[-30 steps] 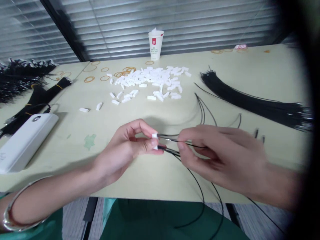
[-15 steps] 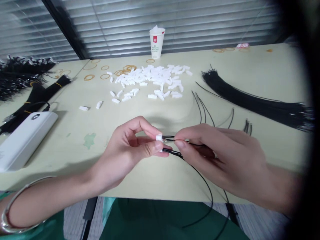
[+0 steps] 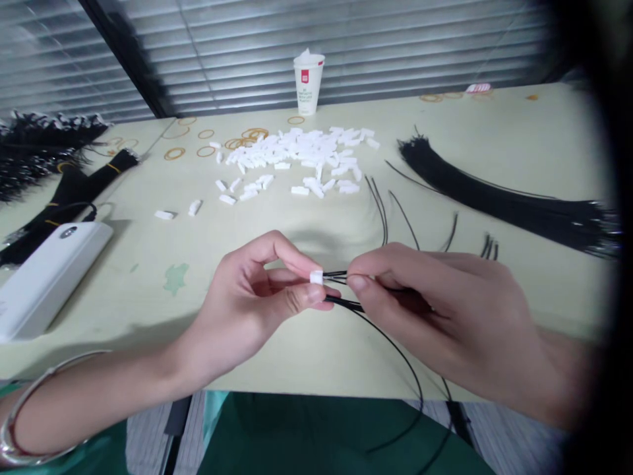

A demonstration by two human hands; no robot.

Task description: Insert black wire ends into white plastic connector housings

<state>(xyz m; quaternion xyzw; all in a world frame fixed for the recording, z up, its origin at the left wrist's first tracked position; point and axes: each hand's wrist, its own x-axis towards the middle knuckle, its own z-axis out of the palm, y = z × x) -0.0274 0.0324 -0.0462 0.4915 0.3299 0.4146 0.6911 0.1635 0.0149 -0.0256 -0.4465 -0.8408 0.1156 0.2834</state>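
Between the thumb and forefinger of my left hand [image 3: 262,297] is a small white plastic connector housing [image 3: 316,277], partly covered by the thumb. Several thin black wires [image 3: 390,340] run out of its right side; some hang in a loop below the table edge. Just to the right, my right hand [image 3: 445,310] pinches a black wire [image 3: 338,280] between thumb and forefinger, its end at the housing. Whether that wire's tip sits inside a slot is too small to tell. More wire ends stick up behind my right hand.
Loose white housings [image 3: 301,148] lie heaped at mid-table. A thick black wire bundle [image 3: 484,188] lies to the right, short wire ends [image 3: 488,247] nearer. On the left are a white power bank [image 3: 54,277] and banded wire bundles [image 3: 93,178]. A paper cup [image 3: 307,86] stands behind, among rubber bands [image 3: 174,154].
My right hand's pinched wire has come up closer against the housing, which is turned slightly. The wire ends behind my right hand have swung a little left.
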